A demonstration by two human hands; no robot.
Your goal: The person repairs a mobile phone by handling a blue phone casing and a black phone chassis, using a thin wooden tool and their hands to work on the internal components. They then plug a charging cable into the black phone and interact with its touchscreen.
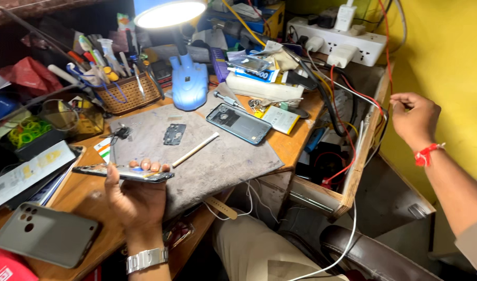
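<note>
The left hand (137, 195) grips the opened phone (125, 173) flat above the grey mat (223, 161). The right hand (415, 119), well apart, pinches a wire (376, 112).

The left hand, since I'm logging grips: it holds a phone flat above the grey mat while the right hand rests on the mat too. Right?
Not quite. The left hand holds the phone above the grey mat, but the right hand is off right, by the red wires, per the head view.

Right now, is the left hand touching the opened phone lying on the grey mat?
Apart. The head view shows the left hand gripping a different phone by its edges, while the opened phone lies farther back on the grey mat, bare mat between them.
</note>
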